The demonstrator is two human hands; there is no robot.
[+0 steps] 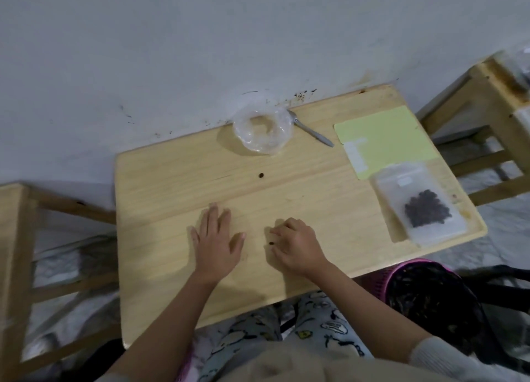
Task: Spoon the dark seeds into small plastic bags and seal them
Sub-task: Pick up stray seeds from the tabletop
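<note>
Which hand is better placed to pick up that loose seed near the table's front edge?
The right hand. Its curled fingers are already beside the stray seed, while the left hand lies flat on the table, farther from it.

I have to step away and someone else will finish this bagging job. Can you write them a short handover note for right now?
Left hand: open, flat on the table.
Right hand: fingers curled at a stray seed by its fingertips; whether it is pinched yet is unclear.
Another loose seed lies mid-table.
Filled bag lies at the right edge, partly on the yellow sheet; its seal is too blurred to judge.
Clear supply bag at the back looks nearly empty, spoon beside it.
Left: collect the loose seeds, bag them, check the seal.
</note>
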